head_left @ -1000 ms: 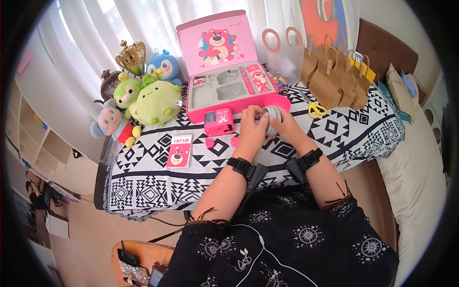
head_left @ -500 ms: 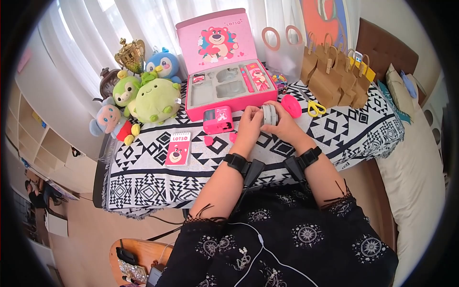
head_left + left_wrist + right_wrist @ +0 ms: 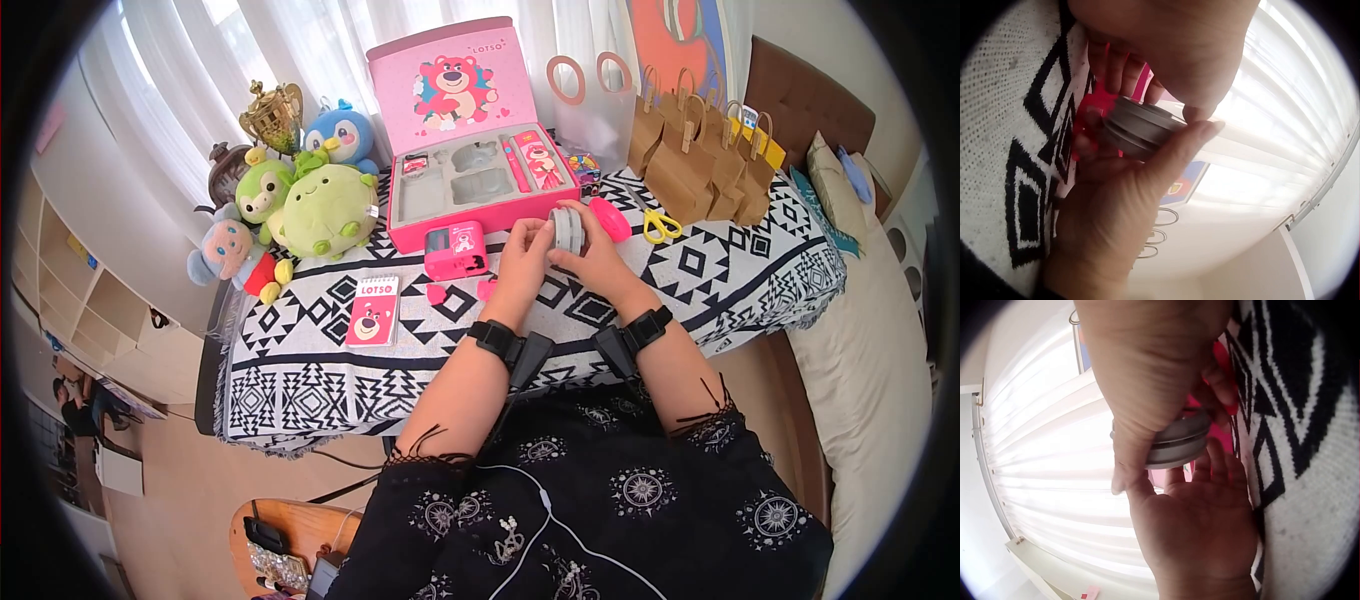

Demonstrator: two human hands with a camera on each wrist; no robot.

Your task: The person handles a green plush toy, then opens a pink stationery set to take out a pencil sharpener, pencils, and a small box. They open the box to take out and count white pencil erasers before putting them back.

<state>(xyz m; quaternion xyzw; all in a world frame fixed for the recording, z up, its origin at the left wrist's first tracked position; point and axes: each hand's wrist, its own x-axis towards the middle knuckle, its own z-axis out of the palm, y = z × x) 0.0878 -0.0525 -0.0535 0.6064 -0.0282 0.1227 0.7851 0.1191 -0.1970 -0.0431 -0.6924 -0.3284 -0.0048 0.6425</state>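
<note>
Two hands are busy with one grey round thing (image 3: pixel 567 231), and the work looks part way along. The big pink box (image 3: pixel 500 216) past the fingers has its lid up, and some of its shaped gaps have nothing in them. The grey thing is not put down, and I can't tell how much is left to do.

It looks like a fat wheel, dull and smooth, with rims and a dark groove around its side. It is tilted up between the fingers, over the worktop (image 3: pixel 290 385). The left hand (image 3: pixel 523 264) and the right hand (image 3: pixel 607 272) both hold it, their fingers bent only a little, with a thumb on each side.

Just beside the right fingers is a pink round piece (image 3: pixel 609 220). Left of the left fingers is a pink boxy toy (image 3: pixel 456 252), with two little pink bits near it.
</note>
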